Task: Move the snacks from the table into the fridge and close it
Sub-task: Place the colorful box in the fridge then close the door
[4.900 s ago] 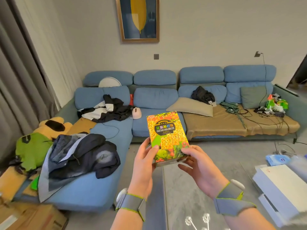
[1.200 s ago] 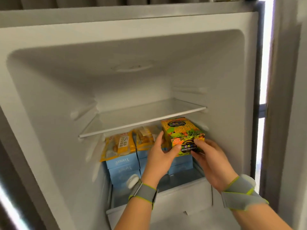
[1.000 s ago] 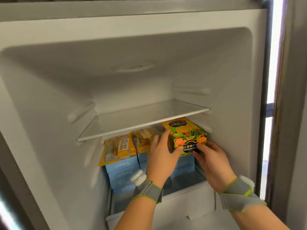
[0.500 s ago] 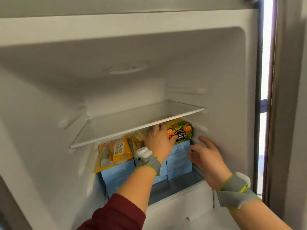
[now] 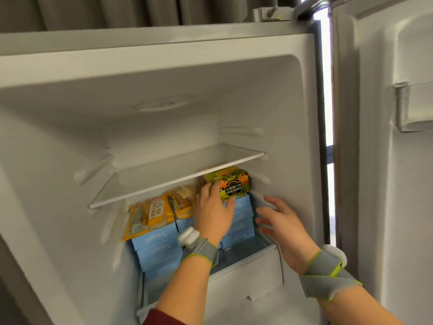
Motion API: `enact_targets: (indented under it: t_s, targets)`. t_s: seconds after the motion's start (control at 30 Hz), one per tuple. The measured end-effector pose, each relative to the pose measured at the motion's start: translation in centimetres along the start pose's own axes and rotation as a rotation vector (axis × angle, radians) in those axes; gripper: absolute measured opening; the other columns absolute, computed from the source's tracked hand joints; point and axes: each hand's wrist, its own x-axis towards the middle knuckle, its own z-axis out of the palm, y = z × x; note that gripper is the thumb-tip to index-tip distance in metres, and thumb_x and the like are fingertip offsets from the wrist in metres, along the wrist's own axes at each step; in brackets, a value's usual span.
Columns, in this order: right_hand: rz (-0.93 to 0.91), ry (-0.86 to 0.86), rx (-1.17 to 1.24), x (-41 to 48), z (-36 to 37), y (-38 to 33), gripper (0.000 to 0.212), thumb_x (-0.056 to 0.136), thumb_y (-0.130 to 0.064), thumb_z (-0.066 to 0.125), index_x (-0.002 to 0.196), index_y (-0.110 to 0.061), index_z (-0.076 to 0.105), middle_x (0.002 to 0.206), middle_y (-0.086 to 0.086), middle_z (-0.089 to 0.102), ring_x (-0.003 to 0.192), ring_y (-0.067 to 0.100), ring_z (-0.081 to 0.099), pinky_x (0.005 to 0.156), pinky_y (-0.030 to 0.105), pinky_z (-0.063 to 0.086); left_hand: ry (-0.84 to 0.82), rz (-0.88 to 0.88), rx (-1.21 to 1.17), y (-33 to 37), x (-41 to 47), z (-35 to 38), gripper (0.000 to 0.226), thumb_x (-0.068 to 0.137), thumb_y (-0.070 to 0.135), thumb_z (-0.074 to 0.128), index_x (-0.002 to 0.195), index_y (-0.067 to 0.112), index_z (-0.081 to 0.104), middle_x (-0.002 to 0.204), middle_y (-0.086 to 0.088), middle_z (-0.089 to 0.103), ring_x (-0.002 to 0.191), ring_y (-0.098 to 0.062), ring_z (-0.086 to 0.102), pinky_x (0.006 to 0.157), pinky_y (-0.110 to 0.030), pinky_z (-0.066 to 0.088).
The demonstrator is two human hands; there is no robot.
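Position: the biscuit box point(image 5: 230, 184) lies on top of the right-hand stack of blue boxes point(image 5: 237, 221), directly under the glass shelf point(image 5: 178, 170), inside the fridge point(image 5: 164, 66).

Left hand point(image 5: 212, 214): fingers extended and laid flat against the left front of the biscuit box, thumb spread out below it. I press the box; I do not clasp it.

Right hand point(image 5: 278, 221): fingers spread and relaxed, holding nothing, apart from the box and near the right inner wall.

Hazards from this state:

1. Drag-out. If my left fingers catch the carton as I pull them away, it may slide forward off the stack and drop toward the drawer point(image 5: 246, 266) below.
2. Incomplete seating. The shelf edge hides the rear of the box, so I cannot confirm that it sits fully back; it appears level. A box that overhangs the front could tip.
3. Side contact. The yellow snack bags point(image 5: 150, 215) lean on the neighbouring blue stack, just beside my left wrist. A careless sideways sweep could knock them loose.
4. The door point(image 5: 386, 184) stands open. It must not be swung in before both hands and forearms are out.
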Motion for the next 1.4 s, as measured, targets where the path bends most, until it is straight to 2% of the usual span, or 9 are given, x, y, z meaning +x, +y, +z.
enact_targets:
  t_s: [0.07,0.13,0.2,0.3,0.43,0.6,0.8,1.03,1.4]
  targets:
    - [-0.014,-0.011,-0.044,-1.0,-0.8,-0.1,0.040,0.099,-0.020,0.063,0.137,-0.029,0.056,0.118,0.008,0.068,0.110,0.024,0.067,0.089,0.034,0.056,0.031,-0.035,-0.102,1.0,-2.6,-0.1,0.060,0.098,0.044,0.062,0.150,0.019,0.048,0.151,-0.005,0.047,0.138,-0.026,0.045,0.114,-0.043,0.041]
    - [-0.031,-0.024,-0.085,-1.8,-1.1,0.2,0.041,0.098,-0.025,0.064,0.138,-0.031,0.057,0.120,-0.001,0.068,0.111,0.017,0.066,0.096,0.035,0.054,0.049,-0.083,-0.189,1.4,-5.3,-0.3,0.058,0.099,0.044,0.061,0.149,0.018,0.049,0.152,-0.002,0.047,0.140,-0.024,0.044,0.116,-0.042,0.039]
    - [-0.043,-0.023,-0.116,-2.8,-2.0,0.5,0.044,0.096,-0.029,0.066,0.139,-0.033,0.057,0.123,-0.005,0.068,0.113,0.011,0.064,0.101,0.035,0.051,0.053,-0.130,-0.221,2.3,-7.7,-0.2,0.055,0.100,0.043,0.061,0.148,0.018,0.051,0.151,-0.003,0.049,0.141,-0.023,0.044,0.117,-0.041,0.038]
    - [-0.047,-0.031,-0.148,-5.1,-3.6,0.9,0.041,0.096,-0.030,0.067,0.136,-0.035,0.059,0.123,-0.008,0.067,0.112,0.003,0.061,0.095,0.028,0.047,-0.009,-0.208,-0.261,3.6,-11.5,0.2,0.053,0.100,0.044,0.060,0.147,0.020,0.051,0.151,-0.002,0.049,0.143,-0.022,0.042,0.118,-0.041,0.038]
    - [-0.018,-0.009,-0.159,-8.3,-6.5,1.8,0.036,0.094,-0.031,0.069,0.129,-0.037,0.064,0.119,-0.011,0.069,0.113,0.004,0.063,0.099,0.030,0.049,-0.048,-0.287,-0.308,5.6,-16.0,0.3,0.051,0.100,0.042,0.060,0.146,0.021,0.053,0.148,-0.001,0.051,0.139,-0.020,0.046,0.116,-0.039,0.039]
    - [0.019,0.009,-0.133,-12.6,-10.7,2.8,0.034,0.097,-0.031,0.065,0.131,-0.035,0.064,0.121,-0.010,0.070,0.113,0.004,0.063,0.101,0.030,0.049,-0.093,-0.343,-0.302,8.9,-20.9,0.0,0.048,0.101,0.041,0.060,0.145,0.021,0.055,0.144,-0.001,0.054,0.137,-0.019,0.047,0.115,-0.030,0.034]
    - [0.066,0.063,-0.102,-17.4,-14.3,2.8,0.027,0.096,-0.029,0.067,0.123,-0.034,0.070,0.119,-0.009,0.073,0.114,0.007,0.066,0.105,0.033,0.050,-0.163,-0.343,-0.322,12.5,-24.7,-0.3,0.048,0.101,0.043,0.058,0.146,0.025,0.054,0.143,0.000,0.053,0.134,-0.018,0.049,0.114,-0.041,0.041]
    - [0.010,0.223,-0.120,-21.6,-17.9,-0.7,0.023,0.097,-0.027,0.065,0.119,-0.032,0.071,0.112,-0.007,0.076,0.108,0.010,0.069,0.102,0.037,0.053,-0.234,-0.257,-0.446,16.6,-25.8,-0.5,0.046,0.102,0.042,0.058,0.145,0.025,0.054,0.140,0.002,0.055,0.131,-0.014,0.050,0.109,-0.031,0.041]
    - [-0.088,0.694,-0.341,-31.4,-27.3,-5.6,0.016,0.097,-0.020,0.066,0.108,-0.023,0.076,0.108,0.005,0.077,0.106,0.022,0.071,0.097,0.041,0.057,-0.404,-0.149,-0.767,25.2,-32.9,4.1,0.046,0.100,0.042,0.059,0.142,0.023,0.058,0.137,0.002,0.059,0.127,-0.019,0.057,0.103,-0.041,0.049]
